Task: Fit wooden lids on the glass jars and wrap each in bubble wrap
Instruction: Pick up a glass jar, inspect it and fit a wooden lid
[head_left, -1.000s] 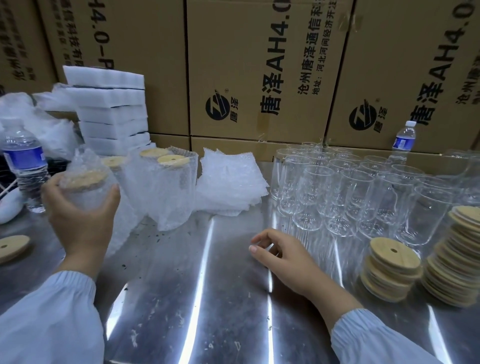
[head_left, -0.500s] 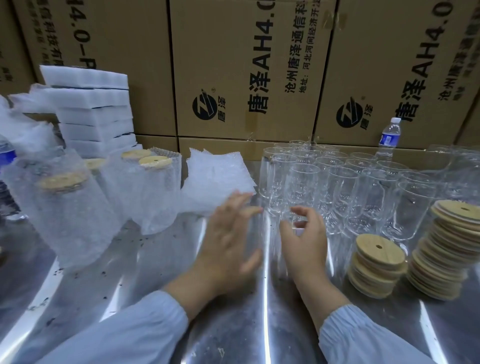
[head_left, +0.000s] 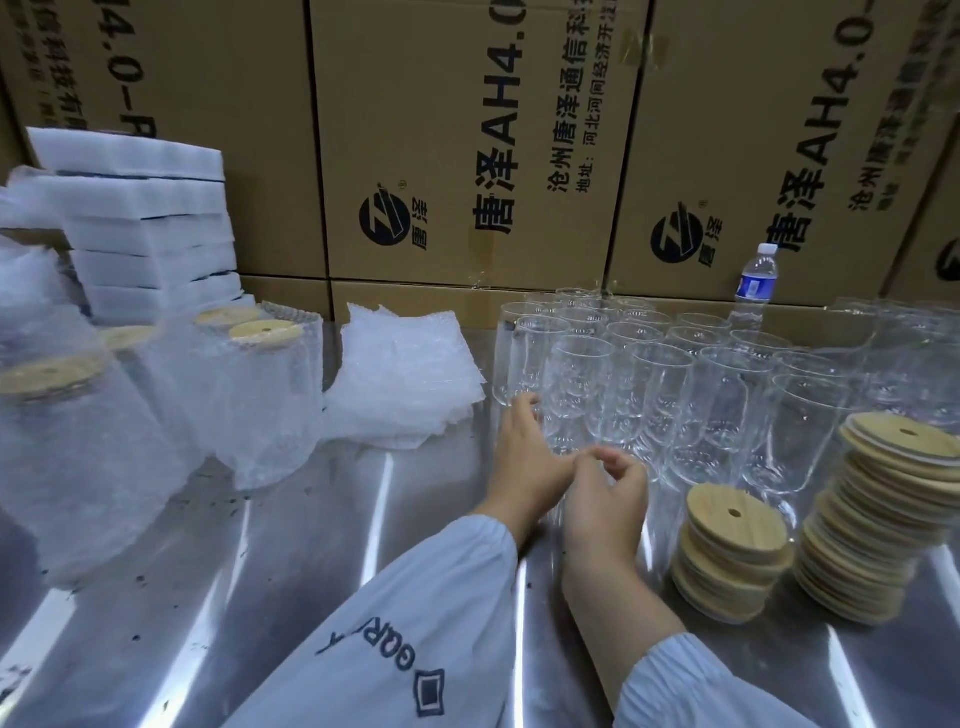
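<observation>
Glass jars (head_left: 670, 384) crowd centre right of the frame, wooden lids (head_left: 732, 551) stacked at lower right, bubble wrap sheets (head_left: 405, 384) left of the jars. My left hand (head_left: 524, 457) reaches the nearest jar's foot, my right hand (head_left: 605, 499) curls loosely beside it; whether either grips glass I cannot tell.

Both arms wear loose, pale blue-white sleeves with gathered, elastic cuffs. The left sleeve (head_left: 447, 587), at lower centre of the frame, carries dark blue printed letters (head_left: 375, 647), seen upside down, and a small square outline (head_left: 430, 693). The right sleeve (head_left: 691, 686), at lower right, is plain. The left hand (head_left: 524, 457) and right hand (head_left: 602, 501) are bare.
</observation>
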